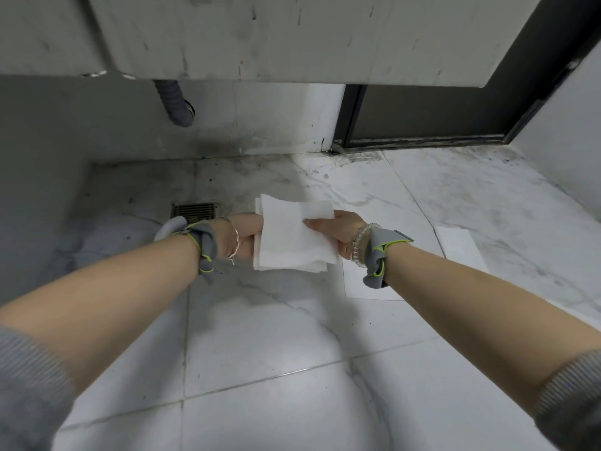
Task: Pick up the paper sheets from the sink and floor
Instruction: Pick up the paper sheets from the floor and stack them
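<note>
A small stack of white paper sheets (289, 236) hangs above the tiled floor, gripped from both sides. My left hand (248, 236) holds its left edge, fingers mostly hidden behind the paper. My right hand (338, 229) holds its right edge, with fingers laid over the top sheet. Two more white sheets lie flat on the floor: one (361, 284) just under my right wrist, another (460, 247) further right. The underside of the sink counter (292, 37) spans the top of the view.
A grey drain hose (175, 105) hangs under the sink. A metal floor drain grate (194, 211) sits behind my left wrist. A dark door frame (422, 141) stands at the back right, with a wall (559, 151) on the far right.
</note>
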Demonstrator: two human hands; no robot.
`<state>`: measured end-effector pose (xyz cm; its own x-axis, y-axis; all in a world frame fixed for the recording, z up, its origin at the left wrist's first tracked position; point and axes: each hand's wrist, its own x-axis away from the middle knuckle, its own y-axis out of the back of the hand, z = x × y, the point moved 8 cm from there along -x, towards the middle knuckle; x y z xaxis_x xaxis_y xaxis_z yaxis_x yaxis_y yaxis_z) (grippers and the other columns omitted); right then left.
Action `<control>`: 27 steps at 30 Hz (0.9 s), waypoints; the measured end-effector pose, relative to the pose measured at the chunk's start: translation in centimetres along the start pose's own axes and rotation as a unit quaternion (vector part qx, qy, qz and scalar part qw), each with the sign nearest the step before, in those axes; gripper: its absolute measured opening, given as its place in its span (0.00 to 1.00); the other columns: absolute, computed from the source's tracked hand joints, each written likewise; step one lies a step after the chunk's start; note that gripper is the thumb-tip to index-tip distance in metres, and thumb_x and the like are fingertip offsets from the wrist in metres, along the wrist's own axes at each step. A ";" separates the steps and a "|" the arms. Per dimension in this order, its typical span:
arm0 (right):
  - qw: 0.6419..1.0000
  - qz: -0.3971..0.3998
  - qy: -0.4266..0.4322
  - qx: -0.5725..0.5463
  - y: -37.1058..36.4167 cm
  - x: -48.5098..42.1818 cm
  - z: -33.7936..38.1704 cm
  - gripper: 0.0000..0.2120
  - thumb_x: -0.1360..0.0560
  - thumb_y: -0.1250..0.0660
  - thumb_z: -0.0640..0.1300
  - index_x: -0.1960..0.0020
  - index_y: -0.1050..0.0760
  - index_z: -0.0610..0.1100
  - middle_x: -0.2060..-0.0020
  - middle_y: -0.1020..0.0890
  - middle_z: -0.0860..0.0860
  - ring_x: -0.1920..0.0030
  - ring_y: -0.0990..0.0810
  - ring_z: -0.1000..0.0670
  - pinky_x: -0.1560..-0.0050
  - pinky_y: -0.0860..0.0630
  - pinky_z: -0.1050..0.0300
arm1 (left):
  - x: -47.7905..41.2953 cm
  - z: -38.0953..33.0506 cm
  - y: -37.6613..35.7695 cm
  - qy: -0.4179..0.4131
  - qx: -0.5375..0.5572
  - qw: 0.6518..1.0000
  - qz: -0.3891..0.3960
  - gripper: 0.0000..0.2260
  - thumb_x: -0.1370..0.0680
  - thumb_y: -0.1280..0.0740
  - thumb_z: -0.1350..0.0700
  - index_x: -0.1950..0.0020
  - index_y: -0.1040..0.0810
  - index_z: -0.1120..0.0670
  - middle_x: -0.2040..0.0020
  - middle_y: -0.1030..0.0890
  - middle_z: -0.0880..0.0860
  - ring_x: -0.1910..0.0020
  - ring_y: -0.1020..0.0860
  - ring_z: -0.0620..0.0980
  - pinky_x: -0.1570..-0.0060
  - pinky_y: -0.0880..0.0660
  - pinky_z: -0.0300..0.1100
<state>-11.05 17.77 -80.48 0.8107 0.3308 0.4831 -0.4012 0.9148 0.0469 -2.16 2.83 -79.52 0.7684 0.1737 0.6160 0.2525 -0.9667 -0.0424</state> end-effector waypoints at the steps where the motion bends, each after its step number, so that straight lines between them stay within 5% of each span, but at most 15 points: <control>1: 1.000 -0.010 0.003 -0.005 0.3 0.1 0.0 0.04 0.30 0.27 0.37 0.58 0.22 0.42 0.49 0.18 0.39 0.53 0.19 0.42 0.44 0.22 0.42 | 0.7 -0.1 -1.1 0.007 0.064 0.998 0.027 0.18 0.18 0.50 0.62 0.28 0.38 0.64 0.27 0.36 0.61 0.35 0.26 0.56 0.35 0.37 0.51; 3: 1.000 -0.023 0.009 -0.013 0.7 0.2 -0.1 0.04 0.30 0.27 0.37 0.60 0.22 0.43 0.52 0.18 0.40 0.58 0.18 0.43 0.46 0.21 0.44 | 0.0 0.3 -1.8 0.038 0.075 0.994 0.073 0.17 0.18 0.49 0.62 0.29 0.34 0.64 0.34 0.27 0.64 0.42 0.21 0.54 0.43 0.30 0.50; 6: 1.000 -0.017 0.010 -0.014 0.5 0.3 -0.1 0.05 0.30 0.26 0.38 0.61 0.22 0.43 0.59 0.18 0.45 0.62 0.19 0.46 0.50 0.21 0.47 | -1.4 0.6 -1.4 0.063 0.049 0.995 0.066 0.12 0.19 0.44 0.58 0.43 0.24 0.60 0.62 0.14 0.57 0.63 0.16 0.52 0.63 0.19 0.47; 12: 0.999 -0.040 0.006 0.019 0.4 0.3 -0.1 0.06 0.32 0.25 0.41 0.60 0.22 0.44 0.51 0.17 0.42 0.50 0.17 0.41 0.45 0.21 0.44 | -2.0 0.2 -1.1 0.049 0.059 0.994 0.082 0.23 0.21 0.46 0.40 0.48 0.21 0.56 0.52 0.17 0.55 0.62 0.16 0.53 0.54 0.21 0.49; 16: 0.999 -0.032 0.021 0.023 0.1 0.5 0.2 0.06 0.31 0.25 0.39 0.60 0.22 0.43 0.54 0.18 0.43 0.55 0.19 0.43 0.47 0.21 0.46 | -1.9 0.0 -1.3 0.060 0.088 0.987 0.123 0.37 0.29 0.50 0.27 0.41 0.22 0.54 0.43 0.18 0.55 0.47 0.19 0.56 0.45 0.25 0.50; 22: 0.999 -0.043 0.004 0.030 -0.2 0.3 -0.3 0.21 0.35 0.22 0.40 0.45 0.21 0.36 0.48 0.17 0.40 0.48 0.18 0.40 0.44 0.22 0.42 | -2.1 0.5 -1.4 0.053 0.036 0.991 0.118 0.14 0.23 0.36 0.46 0.47 0.21 0.55 0.57 0.14 0.53 0.60 0.15 0.48 0.53 0.20 0.48; 27: 0.997 -0.068 -0.012 0.046 0.5 -0.5 -1.2 0.27 0.41 0.21 0.50 0.46 0.20 0.39 0.47 0.17 0.41 0.48 0.17 0.40 0.44 0.21 0.44 | -1.4 0.4 -2.2 0.064 0.027 0.991 0.118 0.08 0.20 0.40 0.58 0.49 0.24 0.59 0.64 0.14 0.54 0.70 0.17 0.44 0.64 0.19 0.41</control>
<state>-11.15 18.38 -81.70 0.8500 0.1994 0.4876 -0.3274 0.9251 0.1924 -3.53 4.76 -80.56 0.7292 -0.0838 0.6791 0.1098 -0.9653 -0.2370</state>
